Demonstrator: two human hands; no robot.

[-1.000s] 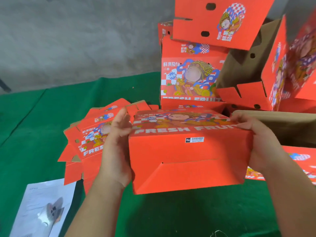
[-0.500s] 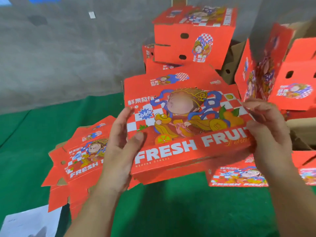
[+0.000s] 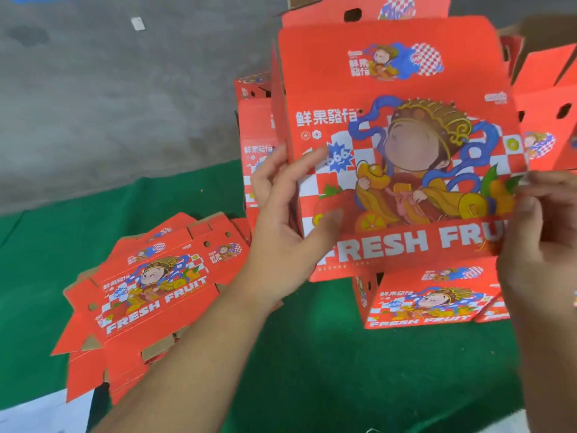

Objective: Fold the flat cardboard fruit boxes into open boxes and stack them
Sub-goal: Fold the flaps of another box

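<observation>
A person holds a red fruit box (image 3: 402, 145) up in front of the camera, its printed face with the cartoon figure and the words FRESH FRUIT turned toward the viewer and its top flap standing upright. The left hand (image 3: 281, 210) grips the box's left edge, thumb pressed on the printed front and fingers curled round behind the side. The right hand (image 3: 537, 220) is at the box's right edge, near the lower corner; it is blurred, but its fingers seem to pinch the cardboard there.

Below and to the left, a pile of flat boxes (image 3: 150, 295) lies fanned out on the green mat (image 3: 327, 370). Near the right, under the held box, a folded box (image 3: 427, 298) rests on the mat. Behind the held box, further folded boxes (image 3: 256, 126) are stacked against the grey floor (image 3: 109, 89). A white sheet (image 3: 37, 414) shows at the near left corner.
</observation>
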